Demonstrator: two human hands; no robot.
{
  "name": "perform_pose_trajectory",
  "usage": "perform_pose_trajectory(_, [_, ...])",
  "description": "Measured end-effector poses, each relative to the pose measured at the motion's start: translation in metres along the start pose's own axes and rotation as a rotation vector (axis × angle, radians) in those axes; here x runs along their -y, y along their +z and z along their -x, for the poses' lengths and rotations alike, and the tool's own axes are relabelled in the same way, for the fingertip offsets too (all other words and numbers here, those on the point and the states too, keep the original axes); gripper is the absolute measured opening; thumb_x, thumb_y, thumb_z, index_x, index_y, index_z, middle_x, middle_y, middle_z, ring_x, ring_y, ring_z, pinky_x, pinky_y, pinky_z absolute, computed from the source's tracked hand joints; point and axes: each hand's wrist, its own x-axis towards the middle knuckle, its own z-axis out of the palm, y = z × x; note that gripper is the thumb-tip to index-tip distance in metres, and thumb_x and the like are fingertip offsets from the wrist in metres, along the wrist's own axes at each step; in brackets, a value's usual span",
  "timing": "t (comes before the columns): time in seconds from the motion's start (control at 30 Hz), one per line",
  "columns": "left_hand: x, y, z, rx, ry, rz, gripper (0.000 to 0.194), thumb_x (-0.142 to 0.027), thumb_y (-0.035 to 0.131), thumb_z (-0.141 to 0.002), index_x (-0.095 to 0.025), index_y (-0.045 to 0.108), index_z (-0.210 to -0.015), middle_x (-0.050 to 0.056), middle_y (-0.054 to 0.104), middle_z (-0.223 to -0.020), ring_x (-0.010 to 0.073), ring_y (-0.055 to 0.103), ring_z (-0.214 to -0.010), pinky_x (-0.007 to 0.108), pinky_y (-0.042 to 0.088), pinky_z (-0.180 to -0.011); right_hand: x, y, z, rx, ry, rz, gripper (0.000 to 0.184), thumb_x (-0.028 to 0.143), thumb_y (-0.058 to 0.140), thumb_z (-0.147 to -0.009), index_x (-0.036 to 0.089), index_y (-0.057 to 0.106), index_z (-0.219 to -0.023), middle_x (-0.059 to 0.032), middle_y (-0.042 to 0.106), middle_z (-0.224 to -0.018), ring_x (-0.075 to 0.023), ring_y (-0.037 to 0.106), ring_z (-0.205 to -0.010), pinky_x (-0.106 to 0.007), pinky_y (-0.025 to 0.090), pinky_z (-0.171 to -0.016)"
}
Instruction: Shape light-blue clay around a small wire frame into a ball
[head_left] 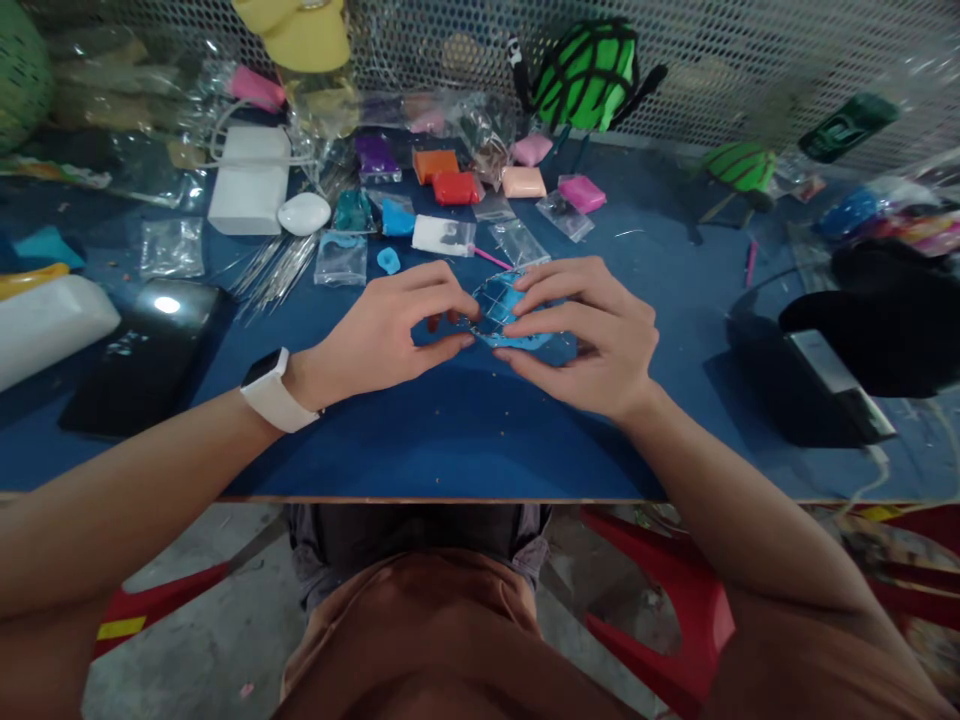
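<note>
A small wire frame (493,296) with light blue clay (517,341) along its near edge is between my hands, just above or on the blue table. My left hand (401,318) pinches its left end between thumb and fingers. Curled over its right side, my right hand (592,330) presses fingertips on the top, with the thumb at the near edge. The fingers hide part of the frame. Beyond it lie a pink stick (493,258), a small blue clay piece (388,261) and a white clay packet (442,235).
Packets of coloured clay, such as a red one (455,188), line the back. Silver wires (281,270) and a dark phone (146,355) lie left. A green-and-black turtle-like model (589,75) stands against the mesh panel. A black box-shaped device (832,390) sits right.
</note>
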Motion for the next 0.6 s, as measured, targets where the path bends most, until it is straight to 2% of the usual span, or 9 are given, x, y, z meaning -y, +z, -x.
perform_pose_trajectory(0.2, [0.000,-0.004,-0.005,0.106,-0.159,0.215,0.014,-0.034,0.077,-0.116,-0.023,0.085,-0.118,0.008,0.084,-0.110,0.0189,0.074,-0.084,0.034,0.064,-0.079,-0.001,0.002,0.004,-0.022,0.298,-0.212,0.027,0.036,0.105,-0.092,0.037,0.090,-0.113,-0.0017,0.088,-0.112,-0.0311,0.087,-0.111,-0.055,0.075,-0.100])
perform_pose_trajectory(0.4, [-0.002,-0.007,-0.009,0.155,-0.292,0.310,0.029,-0.049,0.081,-0.113,-0.022,0.089,-0.114,0.007,0.083,-0.094,0.0165,0.069,-0.073,0.030,0.057,-0.071,-0.005,0.001,0.007,0.027,0.545,-0.393,0.040,0.059,0.112,-0.085,0.035,0.092,-0.109,-0.0036,0.089,-0.112,-0.0293,0.086,-0.108,-0.051,0.074,-0.098])
perform_pose_trajectory(0.5, [-0.003,-0.007,-0.010,0.169,-0.371,0.326,0.030,-0.050,0.079,-0.113,-0.022,0.091,-0.113,0.009,0.086,-0.099,0.0182,0.073,-0.078,0.030,0.058,-0.072,-0.007,0.001,0.009,0.041,0.646,-0.393,0.048,0.066,0.113,-0.080,0.032,0.092,-0.107,-0.0044,0.090,-0.114,-0.0266,0.085,-0.101,-0.047,0.074,-0.091])
perform_pose_trajectory(0.6, [-0.006,-0.007,-0.012,0.193,-0.415,0.401,0.025,-0.043,0.079,-0.112,-0.021,0.089,-0.111,0.007,0.084,-0.093,0.0165,0.070,-0.075,0.028,0.056,-0.069,-0.010,0.002,0.012,0.041,0.699,-0.444,0.051,0.066,0.114,-0.078,0.032,0.092,-0.109,-0.0042,0.090,-0.114,-0.0255,0.085,-0.102,-0.042,0.073,-0.087])
